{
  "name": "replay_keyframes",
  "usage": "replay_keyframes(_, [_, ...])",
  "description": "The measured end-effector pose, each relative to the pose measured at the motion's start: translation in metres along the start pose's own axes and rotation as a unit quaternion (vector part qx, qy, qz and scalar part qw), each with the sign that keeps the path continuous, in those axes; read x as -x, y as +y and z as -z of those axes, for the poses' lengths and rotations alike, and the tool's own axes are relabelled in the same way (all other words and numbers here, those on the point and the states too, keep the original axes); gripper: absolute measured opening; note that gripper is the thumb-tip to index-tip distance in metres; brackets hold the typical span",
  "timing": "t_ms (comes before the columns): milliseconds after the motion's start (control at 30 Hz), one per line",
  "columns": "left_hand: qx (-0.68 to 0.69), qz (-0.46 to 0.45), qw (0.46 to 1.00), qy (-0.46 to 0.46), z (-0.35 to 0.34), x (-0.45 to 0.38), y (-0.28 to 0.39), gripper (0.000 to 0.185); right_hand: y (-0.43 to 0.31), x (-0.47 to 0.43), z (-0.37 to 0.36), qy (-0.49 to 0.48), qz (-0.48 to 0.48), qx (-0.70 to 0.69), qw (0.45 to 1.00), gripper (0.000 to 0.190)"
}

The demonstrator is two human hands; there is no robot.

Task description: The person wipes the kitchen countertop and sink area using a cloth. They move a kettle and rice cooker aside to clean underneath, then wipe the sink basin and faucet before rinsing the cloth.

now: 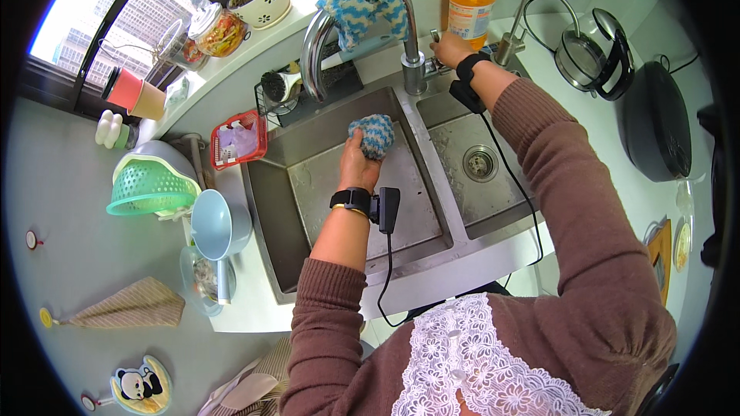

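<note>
My left hand (pixel 359 160) holds a bunched blue-and-white striped cloth (pixel 373 136) above the larger basin of the steel sink (pixel 399 196). My right hand (pixel 454 49) is at the lever handle (pixel 434 35) on the right side of the chrome faucet (pixel 413 72), with its fingers around the lever. A second blue-and-white striped cloth (pixel 364 3) hangs over the arched spout. I see no water running. The smaller basin with its drain strainer (pixel 480 163) lies below my right forearm.
An orange soap pump bottle (pixel 472 6) stands behind my right hand. A red basket (pixel 239 138) and a light blue dipper (pixel 219 224) are left of the sink. At right are a second tap (pixel 511 46), a glass kettle (pixel 584 58) and a black lidded pan (pixel 658 121). Cables trail from both wrists.
</note>
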State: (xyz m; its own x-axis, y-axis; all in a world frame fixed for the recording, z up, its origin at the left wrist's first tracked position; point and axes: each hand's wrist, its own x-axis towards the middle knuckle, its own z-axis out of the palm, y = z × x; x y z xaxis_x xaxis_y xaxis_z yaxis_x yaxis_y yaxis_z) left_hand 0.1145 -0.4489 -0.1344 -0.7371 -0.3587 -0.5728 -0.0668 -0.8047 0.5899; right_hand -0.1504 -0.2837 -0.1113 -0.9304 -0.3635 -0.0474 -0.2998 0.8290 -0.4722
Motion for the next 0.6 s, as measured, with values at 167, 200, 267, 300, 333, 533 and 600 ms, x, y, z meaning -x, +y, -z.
replay_keyframes(167, [0.048, 0.018, 0.997, 0.053, 0.014, -0.004, -0.003, 0.031, 0.014, -0.007, 0.0, -0.004, -0.008, -0.03, 1.0, 0.04])
replay_keyframes(200, [0.051, 0.022, 0.997, 0.06, 0.017, -0.004, -0.004, 0.031, 0.013, 0.0, 0.001, -0.008, -0.032, -0.091, 0.995, 0.034])
replay_keyframes(267, [0.058, 0.02, 0.996, 0.071, 0.021, -0.005, -0.004, 0.031, 0.005, 0.026, -0.001, 0.089, 0.029, -0.171, 0.981, 0.034])
replay_keyframes(300, [0.061, 0.016, 0.995, 0.074, 0.022, -0.005, -0.004, 0.031, -0.001, 0.043, -0.001, 0.149, 0.018, -0.209, 0.966, 0.034])
replay_keyframes(333, [0.066, 0.011, 0.995, 0.076, 0.023, -0.006, -0.004, 0.03, -0.01, 0.066, -0.006, 0.152, 0.103, -0.272, 0.945, 0.033])
replay_keyframes(533, [0.049, 0.005, 0.997, 0.054, 0.027, -0.011, -0.005, 0.031, -0.078, 0.145, -0.079, -0.156, 0.149, -0.382, 0.899, 0.035])
replay_keyframes(600, [0.031, -0.01, 0.998, 0.056, 0.033, -0.014, -0.003, 0.033, -0.096, 0.147, -0.09, -0.291, 0.096, -0.37, 0.877, 0.035])
